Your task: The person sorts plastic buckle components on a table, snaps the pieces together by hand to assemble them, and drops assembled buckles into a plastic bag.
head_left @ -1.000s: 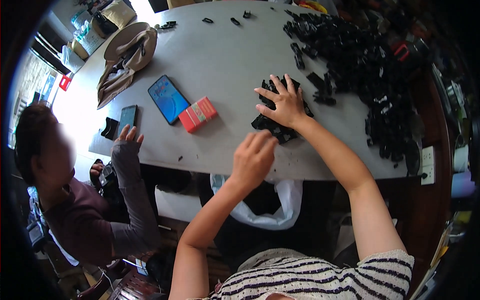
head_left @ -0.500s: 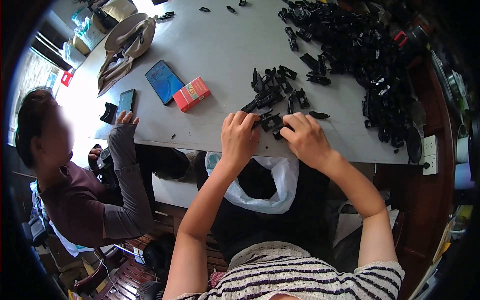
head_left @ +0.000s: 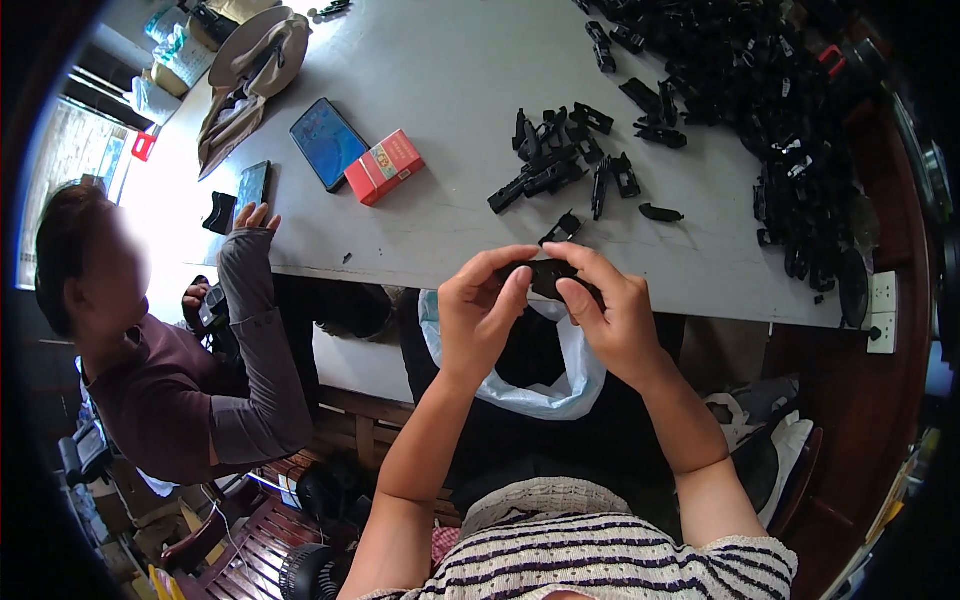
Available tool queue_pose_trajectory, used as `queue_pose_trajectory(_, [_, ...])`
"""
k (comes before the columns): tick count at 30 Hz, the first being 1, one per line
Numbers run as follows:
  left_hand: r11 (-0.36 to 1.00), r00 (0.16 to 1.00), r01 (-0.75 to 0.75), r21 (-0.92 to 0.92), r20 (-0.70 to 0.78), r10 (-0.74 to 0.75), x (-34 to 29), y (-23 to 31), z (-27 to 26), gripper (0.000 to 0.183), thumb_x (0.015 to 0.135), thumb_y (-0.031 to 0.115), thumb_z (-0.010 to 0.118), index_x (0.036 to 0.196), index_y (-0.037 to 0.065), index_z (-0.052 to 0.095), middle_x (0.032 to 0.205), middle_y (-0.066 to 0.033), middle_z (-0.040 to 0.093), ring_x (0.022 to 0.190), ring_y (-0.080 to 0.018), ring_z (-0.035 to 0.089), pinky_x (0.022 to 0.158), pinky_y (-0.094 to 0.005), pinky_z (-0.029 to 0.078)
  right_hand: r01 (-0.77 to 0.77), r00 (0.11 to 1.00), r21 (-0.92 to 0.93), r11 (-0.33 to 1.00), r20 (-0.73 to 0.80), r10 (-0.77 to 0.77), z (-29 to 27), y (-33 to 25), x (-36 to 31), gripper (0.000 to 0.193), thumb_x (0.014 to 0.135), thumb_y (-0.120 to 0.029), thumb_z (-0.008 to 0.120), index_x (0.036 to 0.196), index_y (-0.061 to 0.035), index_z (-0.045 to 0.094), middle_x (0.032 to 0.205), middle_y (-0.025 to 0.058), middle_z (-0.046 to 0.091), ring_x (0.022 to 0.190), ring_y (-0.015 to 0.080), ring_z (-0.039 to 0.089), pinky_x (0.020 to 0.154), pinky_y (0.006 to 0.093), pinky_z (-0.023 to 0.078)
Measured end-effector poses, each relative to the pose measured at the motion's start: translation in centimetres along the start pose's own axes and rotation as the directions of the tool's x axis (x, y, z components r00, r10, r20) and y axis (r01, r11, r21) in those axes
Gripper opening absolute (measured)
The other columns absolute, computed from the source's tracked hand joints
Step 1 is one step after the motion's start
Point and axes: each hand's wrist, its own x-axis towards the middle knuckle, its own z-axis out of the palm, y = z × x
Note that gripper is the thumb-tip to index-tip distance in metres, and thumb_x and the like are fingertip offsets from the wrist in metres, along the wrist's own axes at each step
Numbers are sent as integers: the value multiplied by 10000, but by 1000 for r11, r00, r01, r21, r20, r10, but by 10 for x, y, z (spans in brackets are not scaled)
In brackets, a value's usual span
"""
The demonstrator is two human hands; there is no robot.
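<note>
Two hands are raised just in front of the near edge of the worktop (head_left: 480, 90), and one small black plastic part (head_left: 545, 276) is pinched between them. The left hand (head_left: 480, 315) is closed on the left end of the part with thumb and fingertips, and the right hand (head_left: 610, 315) is closed on its right end in the same way. The part is held above a white plastic bag (head_left: 555, 385) that hangs open below the worktop edge.

The worktop is pale grey and smooth. A small group of black parts (head_left: 560, 165) is spread on it just beyond the hands, and a large heap of black parts (head_left: 780, 110) is piled along the right side. A red rectangular packet (head_left: 385, 166) with a pale label is laid left of the small group, touching a dark phone (head_left: 328, 142) with a blue screen. A second, smaller phone (head_left: 251, 186) is placed near the left edge. A tan hat (head_left: 245, 70) is seen at the far left corner. A white socket strip (head_left: 882, 312) is fixed at the right near corner.

At the left side another person (head_left: 150, 360) in a dark long sleeve is seated, with one hand rested on the worktop edge.
</note>
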Motion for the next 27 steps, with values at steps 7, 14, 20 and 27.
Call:
queue_pose_trajectory(7, [992, 992, -126, 1, 15, 126, -14, 6, 8, 356, 847, 14, 642, 1191, -9, 552, 873, 27, 563, 662, 12, 465, 560, -127, 355, -40, 999, -149, 988, 6, 41, -10, -13, -6, 282, 884, -224, 616, 1078, -26, 567, 622, 133, 591, 539, 217, 606, 482, 312, 422])
queue_pose_trajectory(14, [998, 995, -68, -9, 76, 69, -24, -10, -1, 255, 882, 42, 574, 1132, -7, 566, 876, 25, 529, 673, 2, 431, 585, -154, 343, -292, 933, 188, 938, 271, 236, -11, 20, -28, 241, 891, -244, 626, 884, -8, 578, 641, -17, 508, 574, 25, 447, 501, 211, 341])
queue_pose_trajectory(20, [861, 940, -284, 423, -56, 338, 44, -11, -25, 130, 844, 19, 553, 974, 21, 543, 854, -57, 520, 634, -145, 511, 594, -250, 419, 327, 942, -750, 575, 215, -257, -7, 28, 33, 172, 752, -102, 622, 919, -67, 598, 776, 84, 527, 730, 249, 602, 593, 356, 475])
queue_pose_trajectory(27, [426, 901, -345, 836, 169, 400, 80, -3, 7, 183, 813, 123, 627, 969, 60, 555, 909, -94, 537, 683, -308, 606, 588, -411, 486, 275, 960, -450, 850, 76, -270, -10, 26, 30, 311, 658, -10, 702, 929, -48, 554, 812, 87, 585, 719, 227, 627, 594, 358, 489])
